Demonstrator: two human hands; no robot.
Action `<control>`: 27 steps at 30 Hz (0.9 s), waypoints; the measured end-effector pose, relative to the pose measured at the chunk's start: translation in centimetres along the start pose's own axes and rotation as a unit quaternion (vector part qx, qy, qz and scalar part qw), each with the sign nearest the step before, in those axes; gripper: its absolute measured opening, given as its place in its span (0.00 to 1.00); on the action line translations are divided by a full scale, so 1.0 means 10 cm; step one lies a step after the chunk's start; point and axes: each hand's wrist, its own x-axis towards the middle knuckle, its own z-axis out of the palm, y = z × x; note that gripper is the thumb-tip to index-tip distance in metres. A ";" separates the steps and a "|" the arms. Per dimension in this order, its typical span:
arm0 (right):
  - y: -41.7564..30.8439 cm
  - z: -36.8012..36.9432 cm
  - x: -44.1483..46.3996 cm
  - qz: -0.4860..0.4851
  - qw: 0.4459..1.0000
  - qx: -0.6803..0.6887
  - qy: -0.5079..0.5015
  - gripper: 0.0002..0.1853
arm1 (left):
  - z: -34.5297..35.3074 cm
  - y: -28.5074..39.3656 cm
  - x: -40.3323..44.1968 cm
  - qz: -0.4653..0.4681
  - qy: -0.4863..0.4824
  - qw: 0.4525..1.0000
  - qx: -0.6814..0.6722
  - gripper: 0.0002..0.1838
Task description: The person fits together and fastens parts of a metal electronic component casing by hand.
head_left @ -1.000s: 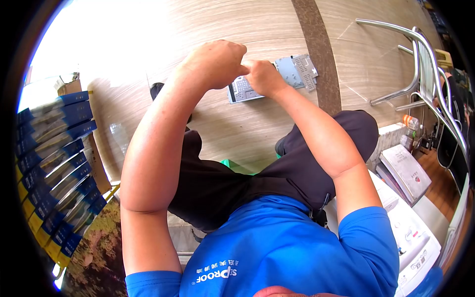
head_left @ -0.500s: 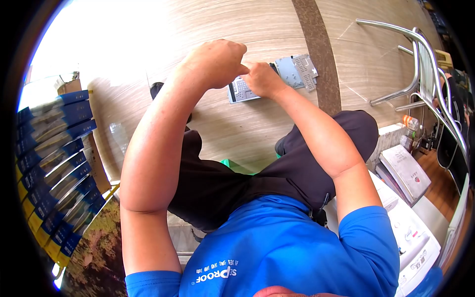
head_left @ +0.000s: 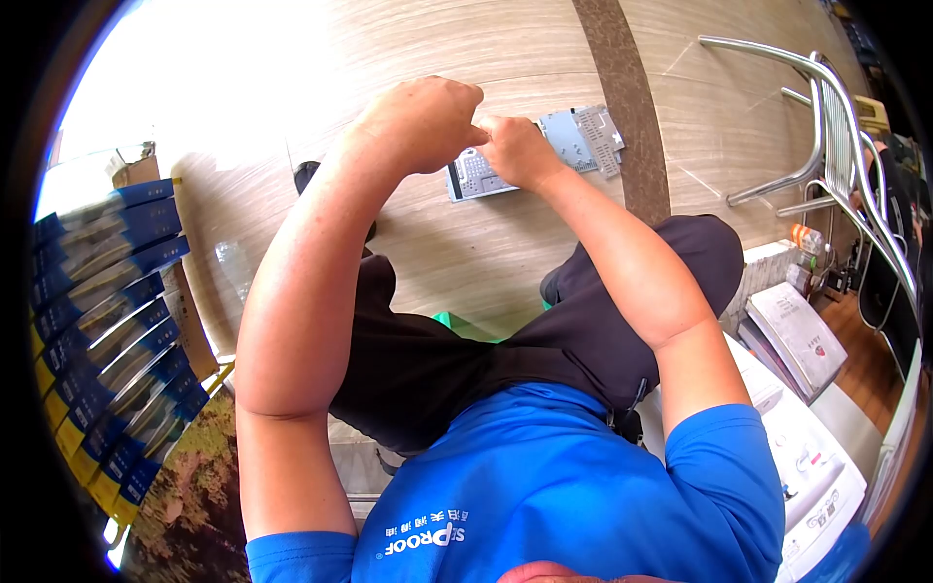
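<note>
On the floor ahead of my knees lies a flat grey-blue metal device part (head_left: pixel 568 140) that looks like an opened electronics casing. A perforated grey metal plate (head_left: pixel 600 141) lies at its right end. Nearer to me, a panel with rows of small holes (head_left: pixel 473 175) shows below my hands. My left hand (head_left: pixel 420 119) is above and left of the casing, fingers curled and pinched. My right hand (head_left: pixel 519 153) hovers over the casing's middle, closed, its fingertips meeting the left hand's. Whatever is between the fingers is hidden.
Blue-and-yellow boxes (head_left: pixel 117 340) are stacked at left. A metal-framed chair (head_left: pixel 826 136) stands at right, near a bottle (head_left: pixel 807 239) and a thick book (head_left: pixel 795 335). A white printed box (head_left: pixel 807 476) is beside my right arm. A dark strip (head_left: pixel 630 107) crosses the tiled floor.
My right hand has shifted slightly up the picture, its knuckles a little higher. My left hand is nearly still, and the metal parts lie as before.
</note>
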 end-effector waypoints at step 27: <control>0.02 0.03 0.00 -0.053 0.998 0.042 -0.015 0.11 | 0.02 -0.01 0.00 -0.001 0.010 1.000 0.007 0.27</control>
